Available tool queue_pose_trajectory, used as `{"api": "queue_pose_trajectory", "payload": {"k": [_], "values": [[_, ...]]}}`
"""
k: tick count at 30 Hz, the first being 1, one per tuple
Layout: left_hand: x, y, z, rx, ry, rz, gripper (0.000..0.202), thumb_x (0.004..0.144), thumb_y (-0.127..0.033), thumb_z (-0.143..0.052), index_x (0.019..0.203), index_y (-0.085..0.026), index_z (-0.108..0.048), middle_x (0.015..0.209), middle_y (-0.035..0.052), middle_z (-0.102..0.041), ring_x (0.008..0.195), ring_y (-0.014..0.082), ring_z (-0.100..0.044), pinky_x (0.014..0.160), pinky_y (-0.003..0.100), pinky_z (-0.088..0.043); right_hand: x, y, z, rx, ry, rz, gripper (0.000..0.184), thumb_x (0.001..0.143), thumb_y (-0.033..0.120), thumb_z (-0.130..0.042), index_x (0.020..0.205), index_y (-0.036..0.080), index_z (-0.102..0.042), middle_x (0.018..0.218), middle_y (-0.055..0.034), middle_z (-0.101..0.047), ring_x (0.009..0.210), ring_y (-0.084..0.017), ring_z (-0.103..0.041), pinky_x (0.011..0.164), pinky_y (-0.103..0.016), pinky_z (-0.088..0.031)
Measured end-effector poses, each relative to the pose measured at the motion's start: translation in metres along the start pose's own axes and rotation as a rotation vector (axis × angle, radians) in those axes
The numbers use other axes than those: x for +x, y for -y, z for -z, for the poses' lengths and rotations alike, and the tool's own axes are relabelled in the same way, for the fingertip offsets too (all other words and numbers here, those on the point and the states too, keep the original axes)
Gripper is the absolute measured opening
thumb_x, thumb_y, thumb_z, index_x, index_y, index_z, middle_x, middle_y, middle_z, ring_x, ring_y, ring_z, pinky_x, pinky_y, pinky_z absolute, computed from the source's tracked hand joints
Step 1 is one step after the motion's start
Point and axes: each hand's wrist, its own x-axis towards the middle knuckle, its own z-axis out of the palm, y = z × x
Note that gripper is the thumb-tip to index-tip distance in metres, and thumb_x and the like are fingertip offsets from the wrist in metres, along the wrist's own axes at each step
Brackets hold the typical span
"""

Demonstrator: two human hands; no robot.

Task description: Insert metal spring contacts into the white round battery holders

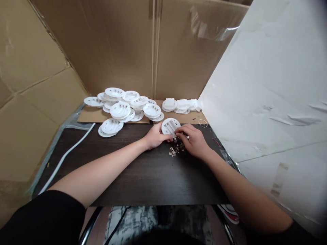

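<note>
A round white plastic disc with slotted compartments is tilted up above the dark table, held at its left and lower edge by my left hand. At the disc's lower right edge, the fingers of my right hand are pinched together; whatever is between the fingertips is too small to make out. Below the disc, partly under my right hand, lies a small heap of metal pieces. Several similar white discs are piled beyond my left hand.
Several more white parts, turned box side up, lie at the back right on a cardboard sheet. A rubber band is near them. A white cable runs along the left. Cardboard walls and a white panel enclose the table.
</note>
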Motion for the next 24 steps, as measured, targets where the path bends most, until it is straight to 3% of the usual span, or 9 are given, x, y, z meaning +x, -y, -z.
{"api": "queue_pose_trajectory", "payload": {"k": [24], "values": [[0.0031, 0.0037, 0.0015, -0.012, 0.023, -0.022, 0.054, 0.07, -0.014, -0.087, 0.12, -0.011, -0.066, 0.088, 0.0049, -0.076, 0.071, 0.0179, -0.071, 0.069, 0.032, -0.058, -0.0018, -0.0002, -0.0034, 0.026, -0.014, 0.1, 0.01, 0.104, 0.02, -0.072, 0.111, 0.025, -0.076, 0.106, -0.0088, -0.076, 0.098, -0.026, -0.073, 0.088, -0.045, -0.063]]}}
